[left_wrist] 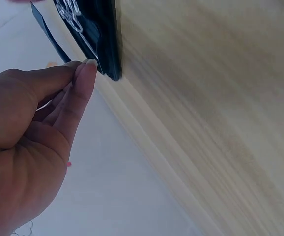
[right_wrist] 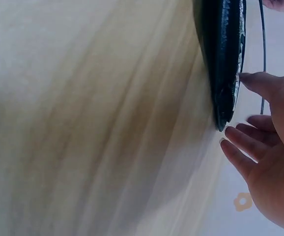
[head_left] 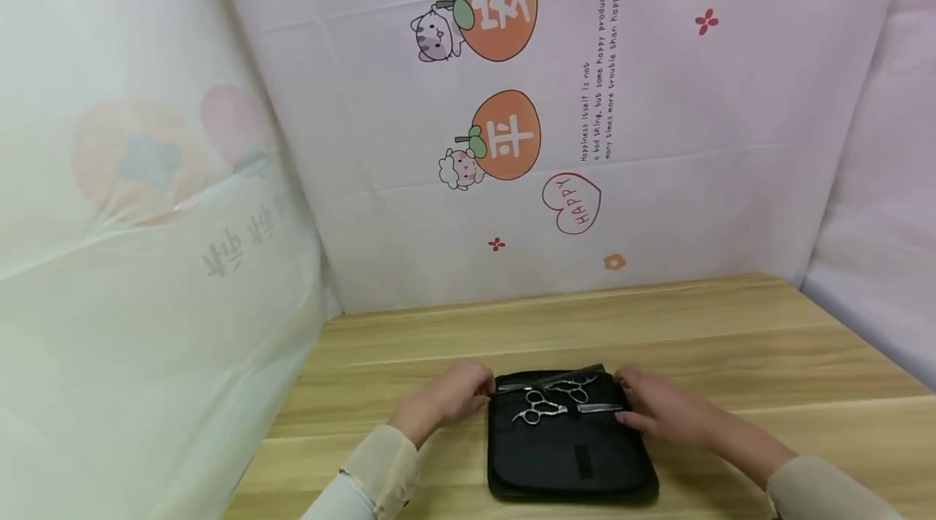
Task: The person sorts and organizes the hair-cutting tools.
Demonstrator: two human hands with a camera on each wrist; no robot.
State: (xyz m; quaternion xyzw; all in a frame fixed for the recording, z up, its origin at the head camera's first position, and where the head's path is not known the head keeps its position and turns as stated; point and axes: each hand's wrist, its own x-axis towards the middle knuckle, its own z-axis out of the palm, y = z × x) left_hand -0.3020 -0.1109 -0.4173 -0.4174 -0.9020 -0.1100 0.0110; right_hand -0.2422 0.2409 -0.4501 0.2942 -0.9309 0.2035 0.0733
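A black zip case (head_left: 541, 459) lies spread on the table, with two pairs of silver scissors (head_left: 537, 409) tucked into it, one above the other. My left hand (head_left: 457, 390) is at its far left corner. Thumb and fingertips pinch the end of a thin black comb (left_wrist: 48, 32), which slants over the case's far edge in the head view. At the right side is my right hand (head_left: 669, 406), its fingers loosely extended and spread. Its thumb (right_wrist: 260, 82) touches the case's edge near the blade tips, while the other fingertips are just beyond the corner.
The wooden table (head_left: 409, 341) extends around the case. Behind it hangs a white printed cloth (head_left: 366, 138), and another cloth (head_left: 110, 301) closes off the left side. A pale cloth (head_left: 877, 179) also hangs at the right.
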